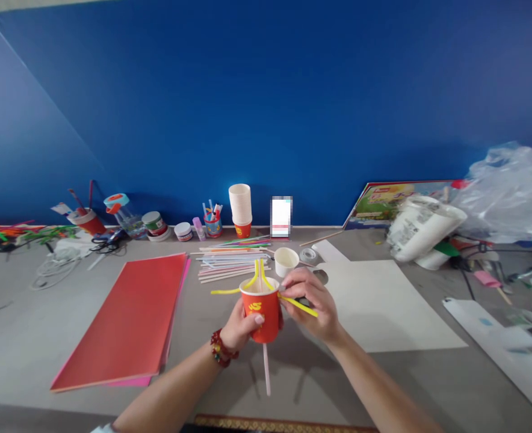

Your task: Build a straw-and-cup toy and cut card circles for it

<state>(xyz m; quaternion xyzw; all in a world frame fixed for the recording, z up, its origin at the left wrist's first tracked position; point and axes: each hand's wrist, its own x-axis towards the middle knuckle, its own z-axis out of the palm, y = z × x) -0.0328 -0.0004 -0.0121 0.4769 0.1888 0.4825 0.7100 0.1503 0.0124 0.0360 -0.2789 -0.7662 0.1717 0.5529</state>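
My left hand point(242, 325) is wrapped round a red paper cup point(268, 316) with yellow lettering, held upright above the table. A pale stick point(266, 370) pokes out below the cup's bottom. Yellow pipe cleaners point(257, 273) stand up inside the cup and bend out over its rim to both sides. On the right side, my right hand point(313, 300) has its fingers closed at the yellow pipe cleaner point(300, 305) that sticks out there, close to the rim. Its fingertips are partly hidden, and a small dark thing shows under them.
Red paper sheets point(126, 319) lie left, white paper point(383, 307) right. Behind the cup are several sticks and straws point(230, 261), a white paper cup point(286, 262), a tape roll point(309, 255) and stacked cups point(241, 204). A plastic bag point(510, 192) sits far right.
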